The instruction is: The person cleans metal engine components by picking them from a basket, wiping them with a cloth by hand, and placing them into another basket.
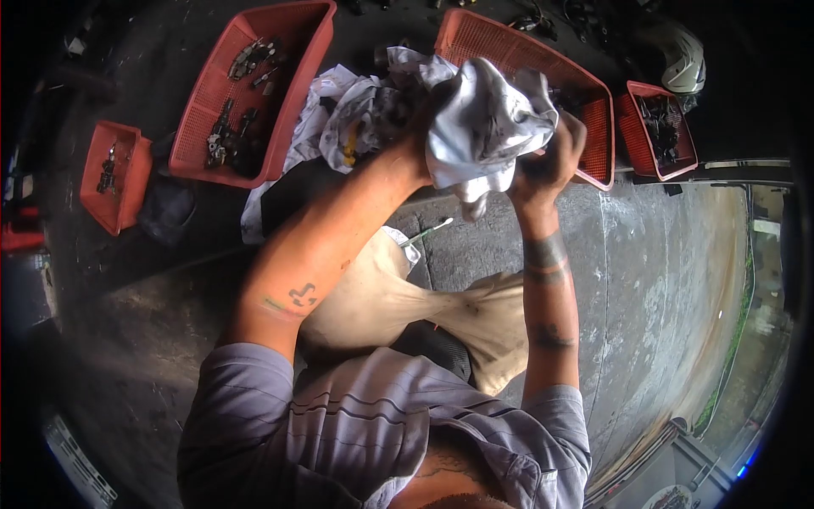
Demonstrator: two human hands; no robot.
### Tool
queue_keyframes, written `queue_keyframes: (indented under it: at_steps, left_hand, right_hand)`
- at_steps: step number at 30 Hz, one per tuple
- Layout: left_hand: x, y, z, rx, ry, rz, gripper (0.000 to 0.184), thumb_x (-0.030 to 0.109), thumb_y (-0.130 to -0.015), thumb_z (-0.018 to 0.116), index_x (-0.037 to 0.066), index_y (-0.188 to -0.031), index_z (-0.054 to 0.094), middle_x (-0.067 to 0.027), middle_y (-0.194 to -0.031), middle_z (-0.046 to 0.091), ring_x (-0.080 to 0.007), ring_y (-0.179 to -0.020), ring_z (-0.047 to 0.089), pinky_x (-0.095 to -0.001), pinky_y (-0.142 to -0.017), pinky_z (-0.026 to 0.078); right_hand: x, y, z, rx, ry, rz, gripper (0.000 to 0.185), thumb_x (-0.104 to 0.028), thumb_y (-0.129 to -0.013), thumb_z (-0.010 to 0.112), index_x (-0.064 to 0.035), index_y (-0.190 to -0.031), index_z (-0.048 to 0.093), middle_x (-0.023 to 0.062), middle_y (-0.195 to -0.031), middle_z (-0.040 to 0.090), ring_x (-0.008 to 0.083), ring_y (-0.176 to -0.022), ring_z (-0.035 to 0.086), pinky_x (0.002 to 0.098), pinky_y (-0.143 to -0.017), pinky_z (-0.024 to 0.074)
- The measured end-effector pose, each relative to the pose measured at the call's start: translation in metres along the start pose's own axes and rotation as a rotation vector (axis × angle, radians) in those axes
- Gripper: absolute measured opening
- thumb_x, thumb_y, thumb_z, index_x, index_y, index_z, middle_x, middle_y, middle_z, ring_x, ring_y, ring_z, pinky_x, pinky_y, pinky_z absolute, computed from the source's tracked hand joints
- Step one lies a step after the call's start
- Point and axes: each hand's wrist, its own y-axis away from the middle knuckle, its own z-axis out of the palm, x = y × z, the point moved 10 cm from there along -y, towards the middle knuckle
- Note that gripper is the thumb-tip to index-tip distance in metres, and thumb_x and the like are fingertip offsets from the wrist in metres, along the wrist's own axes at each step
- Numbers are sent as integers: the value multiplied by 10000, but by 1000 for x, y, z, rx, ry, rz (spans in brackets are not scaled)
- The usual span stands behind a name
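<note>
A white-grey rag [487,127], stained with dark smudges, is bunched up between my two hands. My left hand [421,153] is at the rag's left side, closed on it, with its fingers mostly hidden behind the cloth. On the other side my right hand [553,165] has its fingers curled in against the rag. Whether anything is wrapped inside the cloth, I cannot tell. A loose end of the rag hangs down between the wrists. Just behind lies a heap of similar soiled rags [360,110], with a yellow patch in it.
A large red basket [292,127] with small metal parts stands left, another red basket [483,38] behind the rag. Smaller red baskets stand far left [131,187] and right [627,119], both holding parts. A white helmet [682,64] sits back right. A thin white-tipped stick [437,229] lies near my knee.
</note>
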Motion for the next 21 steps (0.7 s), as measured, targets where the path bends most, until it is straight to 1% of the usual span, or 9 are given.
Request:
queue_keyframes:
  at_steps: [3, 7, 8, 10, 12, 13, 14, 16, 21]
  left_hand:
    - [8, 12, -45, 378, 85, 107, 360, 77, -749, 703, 82, -1084, 570, -80, -975, 549, -224, -895, 547, -372, -818, 445]
    - [-35, 14, -16, 231, 869, -270, 203, 65, -843, 627, 55, -1033, 558, -87, -1031, 538, -214, -937, 552, -391, -935, 436]
    - [-36, 14, -12, 214, 951, -259, 218, 148, -853, 603, 52, -1042, 551, -95, -1043, 543, -227, -941, 559, -401, -903, 457]
    - [-38, 13, 0, 173, 1123, -235, 327, 313, -872, 554, 46, -1059, 538, -113, -1067, 553, -253, -951, 572, -421, -838, 500]
    - [-39, 14, 14, 132, 1301, -209, 477, 479, -892, 505, 40, -1076, 524, -131, -1091, 563, -278, -961, 585, -442, -774, 542]
    - [-66, 40, 59, 194, 1926, -746, 511, 459, -830, 615, 27, -1092, 536, -145, -1063, 595, -268, -928, 608, -405, -733, 555]
    - [-61, 44, 61, 70, 2017, -778, 472, 330, -777, 701, 13, -1093, 552, -159, -1005, 628, -246, -839, 641, -368, -702, 562]
    - [-78, 37, 36, 40, 943, -581, 383, 209, -756, 705, -11, -1041, 573, -162, -954, 639, -213, -744, 645, -338, -699, 559]
    - [-92, 44, 73, 161, 1516, -795, 294, 140, -727, 686, -29, -931, 557, -112, -856, 596, -153, -693, 598, -283, -635, 532]
  right_hand:
    - [-15, -8, 24, -245, -127, -52, 585, -139, -618, 756, -21, -1159, 571, 149, -950, 565, 302, -819, 578, 366, -720, 488]
    - [-12, -20, 29, -373, -204, -82, 608, -88, -616, 732, 6, -1188, 550, 127, -965, 600, 248, -828, 600, 313, -747, 493]
    - [-13, -20, 28, -374, -204, -81, 608, -88, -616, 732, 6, -1188, 550, 127, -965, 600, 248, -828, 600, 313, -747, 493]
    - [31, -12, 27, -276, -597, 478, 572, -81, -653, 727, 21, -1188, 554, 101, -986, 611, 182, -872, 598, 283, -776, 484]
    - [42, -12, 20, -290, -542, 351, 513, -94, -691, 725, 33, -1164, 572, 72, -979, 606, 132, -879, 575, 261, -777, 477]
    - [45, -10, 21, -321, -522, 328, 474, -92, -718, 721, 40, -1150, 578, 69, -966, 603, 130, -873, 574, 255, -771, 476]
    - [45, -8, 23, -353, -505, 307, 436, -90, -745, 716, 47, -1137, 584, 67, -953, 600, 127, -868, 573, 250, -764, 475]
    - [48, -6, 18, -287, -644, 410, 369, -106, -805, 688, 55, -1122, 591, 71, -943, 605, 121, -853, 572, 240, -748, 472]
    - [43, -3, 24, -333, -593, 431, 353, -122, -834, 676, 69, -1118, 588, 80, -984, 621, 130, -881, 586, 235, -772, 477]
